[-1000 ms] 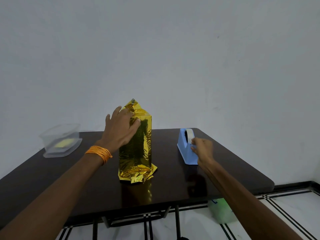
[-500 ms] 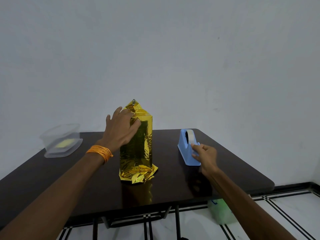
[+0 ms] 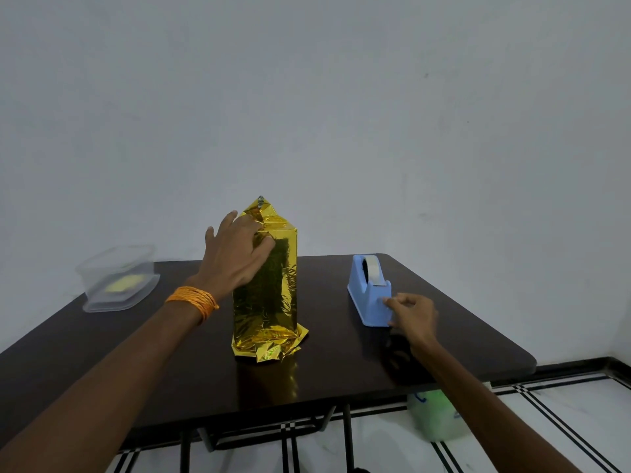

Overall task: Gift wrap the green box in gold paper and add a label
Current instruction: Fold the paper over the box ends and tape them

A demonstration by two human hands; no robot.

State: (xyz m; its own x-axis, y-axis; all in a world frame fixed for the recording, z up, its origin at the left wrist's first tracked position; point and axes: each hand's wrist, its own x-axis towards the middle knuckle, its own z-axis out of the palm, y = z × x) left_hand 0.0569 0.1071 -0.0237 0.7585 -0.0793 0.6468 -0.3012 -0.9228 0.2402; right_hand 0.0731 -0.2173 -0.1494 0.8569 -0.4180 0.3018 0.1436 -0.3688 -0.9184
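The box wrapped in gold paper (image 3: 269, 288) stands upright in the middle of the dark table (image 3: 341, 363). Its top fold rises to a point and loose foil spreads at its foot. My left hand (image 3: 235, 254), an orange band on its wrist, presses with nearly straight fingers against the box's upper left side and top fold. A blue tape dispenser (image 3: 368, 295) sits to the right of the box. My right hand (image 3: 411, 317) is at the dispenser's near end, thumb and fingertips pinched together as on a tape strip. The strip itself is too thin to make out.
A clear plastic container (image 3: 117, 278) holding a yellow pad stands at the table's back left corner. A green object (image 3: 435, 416) sits on the tiled floor under the table's right edge. A white wall rises behind the table.
My right hand has drawn back from the tape roll toward me, down to the dispenser's near end. My left hand and the gold-wrapped box have stayed put.
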